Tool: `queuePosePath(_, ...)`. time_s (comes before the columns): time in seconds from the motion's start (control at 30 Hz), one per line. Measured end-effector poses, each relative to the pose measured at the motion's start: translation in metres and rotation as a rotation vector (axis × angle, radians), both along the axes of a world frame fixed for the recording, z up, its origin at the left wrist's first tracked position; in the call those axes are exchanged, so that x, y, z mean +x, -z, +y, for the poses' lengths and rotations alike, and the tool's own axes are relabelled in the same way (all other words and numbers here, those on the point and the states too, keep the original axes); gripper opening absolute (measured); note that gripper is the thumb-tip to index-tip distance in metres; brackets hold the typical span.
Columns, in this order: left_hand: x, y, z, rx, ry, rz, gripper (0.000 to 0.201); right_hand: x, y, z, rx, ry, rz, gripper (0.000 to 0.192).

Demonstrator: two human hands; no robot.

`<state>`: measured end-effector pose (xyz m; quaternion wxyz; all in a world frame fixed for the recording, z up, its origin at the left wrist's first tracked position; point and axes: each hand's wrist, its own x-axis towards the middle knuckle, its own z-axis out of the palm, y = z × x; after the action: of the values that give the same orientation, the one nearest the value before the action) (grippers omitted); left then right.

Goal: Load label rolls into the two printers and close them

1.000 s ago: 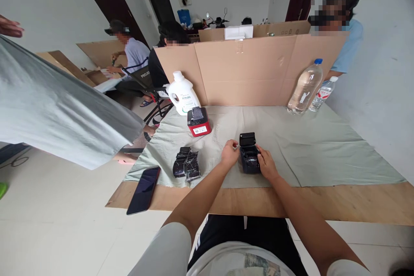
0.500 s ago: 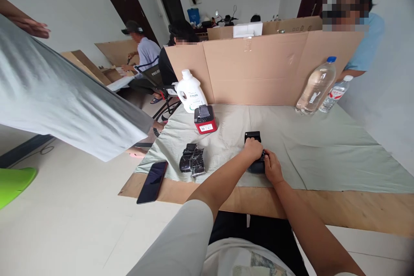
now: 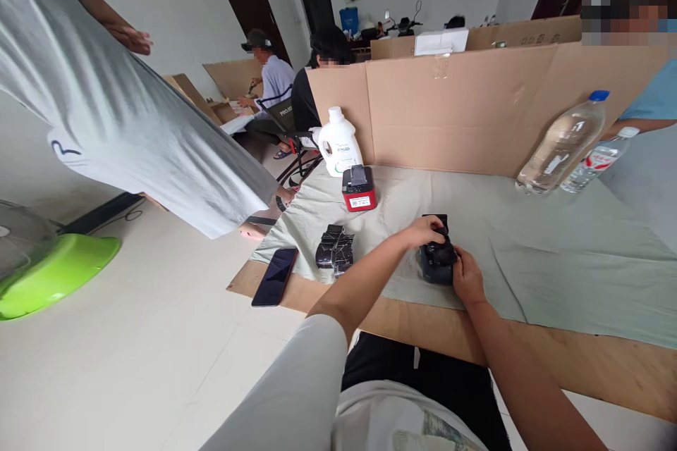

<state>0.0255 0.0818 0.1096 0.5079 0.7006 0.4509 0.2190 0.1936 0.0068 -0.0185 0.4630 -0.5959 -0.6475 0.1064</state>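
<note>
A small black printer (image 3: 436, 264) stands on the grey-green cloth (image 3: 555, 246), near the front edge of the table and a little right of the middle of the picture. Its lid (image 3: 434, 220) is open and points away from the person. The left hand (image 3: 427, 231) comes over the top of the printer from the left, with the fingers curled down on its upper part. The right hand (image 3: 467, 275) lies against the right side of the printer and grips it there. Something dark and shiny sits on top between the two hands, but I cannot tell what it is or which hand holds it.

To the left of the printer, well apart, a bundle of black wrapped pieces (image 3: 334, 256) lies on the cloth. Further left, a dark phone (image 3: 275, 276) lies flat on the bare wooden edge of the table (image 3: 529, 349), partly over the cloth border. Behind, near the cardboard wall (image 3: 476, 113), there is a red and black printer (image 3: 359, 188), and just behind it a white jug (image 3: 339, 144). At the right end of the wall stand a large clear bottle with blue cap (image 3: 563, 144) and a smaller bottle (image 3: 596, 159) beside it.

On the left a person in a grey shirt (image 3: 121, 120) stands close to the table. On the floor at the far left lies a green basin (image 3: 53, 275). Two persons sit in the back of the room.
</note>
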Motion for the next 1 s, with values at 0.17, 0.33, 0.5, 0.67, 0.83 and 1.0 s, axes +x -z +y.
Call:
queuePosePath(0.17, -0.117, -0.032, -0.024, -0.106, 0.141, 0.030, 0.033, -0.001, -0.002, -0.001, -0.004, -0.006, -0.001, 0.041)
queuePosePath(0.33, -0.233, -0.038, -0.064, -0.154, 0.101, 0.354, 0.032, -0.001, 0.000, 0.001, -0.003, 0.000, -0.002, 0.040)
queuePosePath(0.5, -0.270, -0.015, -0.092, -0.106, -0.183, 0.705, 0.031, 0.000, 0.000, 0.002, 0.002, 0.001, -0.014, 0.040)
queuePosePath(0.67, -0.249, -0.007, -0.099, 0.068, -0.322, 0.990, 0.030, 0.001, -0.001, 0.001, -0.004, 0.006, -0.020, 0.039)
queuePosePath(0.83, -0.208, 0.005, -0.107, 0.319, -0.205, 0.899, 0.027, 0.001, -0.002, 0.001, -0.008, 0.000, -0.018, 0.039)
queuePosePath(1.0, -0.181, 0.034, -0.114, 0.369, -0.124, 1.029, 0.047, -0.001, -0.002, 0.000, 0.010, 0.002, 0.003, 0.038)
